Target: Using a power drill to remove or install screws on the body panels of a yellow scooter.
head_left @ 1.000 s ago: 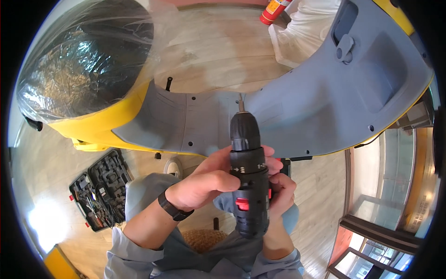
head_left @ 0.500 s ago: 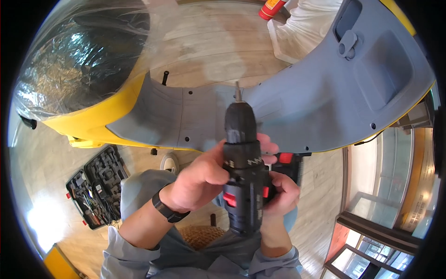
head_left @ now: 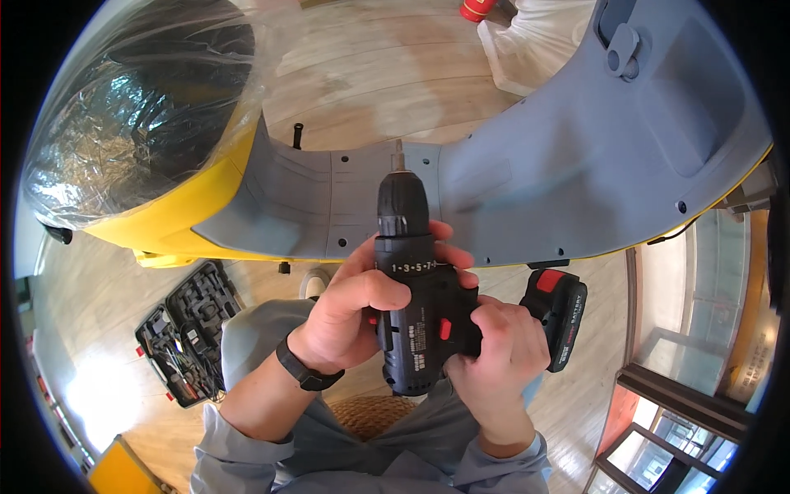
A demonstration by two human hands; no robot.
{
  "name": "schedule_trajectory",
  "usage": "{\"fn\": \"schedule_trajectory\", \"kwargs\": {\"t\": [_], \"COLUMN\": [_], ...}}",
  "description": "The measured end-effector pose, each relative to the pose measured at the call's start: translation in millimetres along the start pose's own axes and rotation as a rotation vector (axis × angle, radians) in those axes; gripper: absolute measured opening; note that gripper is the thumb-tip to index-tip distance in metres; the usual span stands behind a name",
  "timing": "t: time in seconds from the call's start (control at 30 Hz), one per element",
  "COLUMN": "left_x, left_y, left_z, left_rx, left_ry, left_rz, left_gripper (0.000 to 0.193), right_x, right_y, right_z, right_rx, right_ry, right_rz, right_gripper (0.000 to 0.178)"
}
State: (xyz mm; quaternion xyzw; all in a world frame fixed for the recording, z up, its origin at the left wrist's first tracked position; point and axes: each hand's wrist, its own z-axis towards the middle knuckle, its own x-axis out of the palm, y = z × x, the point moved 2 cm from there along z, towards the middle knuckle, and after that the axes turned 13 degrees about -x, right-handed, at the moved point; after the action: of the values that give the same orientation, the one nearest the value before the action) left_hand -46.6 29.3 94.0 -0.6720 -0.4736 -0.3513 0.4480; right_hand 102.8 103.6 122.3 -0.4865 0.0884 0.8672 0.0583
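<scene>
A black cordless drill (head_left: pixel 409 325) with red buttons is held in both hands over my lap. Its chuck (head_left: pixel 402 198) and thin screwdriver bit (head_left: pixel 399 155) point away from me. My left hand (head_left: pixel 350 305) wraps round the body beside the torque collar, thumb on top, fingertips showing on the far side. My right hand (head_left: pixel 504 350) is closed round the handle, and the black and red battery (head_left: pixel 561 317) sticks out to its right. Beyond the bit lies the grey footboard (head_left: pixel 370 198) of a yellow and grey scooter, with several dark screw holes along it.
Clear plastic film covers the scooter's dark seat (head_left: pixel 164 107) at left. An open tool case (head_left: pixel 189 329) lies on the floor at my left. The grey front shield (head_left: pixel 666 107) rises at right. Behind stand a red cylinder (head_left: pixel 477 8) and a white wrapped object (head_left: pixel 535 45). A woven stool (head_left: pixel 366 418) is under me.
The drill has turned onto its side, so its handle and battery now extend to the right. My right hand has swung with the handle, and the bit has shifted slightly left.
</scene>
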Motion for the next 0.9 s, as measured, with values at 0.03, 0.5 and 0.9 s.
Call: {"fn": "schedule_trajectory", "kwargs": {"t": [0.03,0.5,0.9], "left_x": [0.4,4.3,19.4], "left_y": [-0.1,-4.7,3.6], "left_z": [0.5,-1.0,-10.8], "left_rx": [-0.004,-0.018,0.054], "left_ry": [0.017,0.128,0.326], "left_rz": [-0.010,0.289,0.304], "left_gripper": [0.080,0.104,0.104], "right_x": [0.8,49.0,57.7], "right_y": [-1.2,23.8,25.1], "right_z": [-1.4,-34.5,-14.9], "right_rx": [0.015,0.823,0.491], "right_ry": [-0.005,-0.027,-0.427], "right_rz": [0.012,1.145,0.971], "right_gripper": [0.041,0.061,0.031]}}
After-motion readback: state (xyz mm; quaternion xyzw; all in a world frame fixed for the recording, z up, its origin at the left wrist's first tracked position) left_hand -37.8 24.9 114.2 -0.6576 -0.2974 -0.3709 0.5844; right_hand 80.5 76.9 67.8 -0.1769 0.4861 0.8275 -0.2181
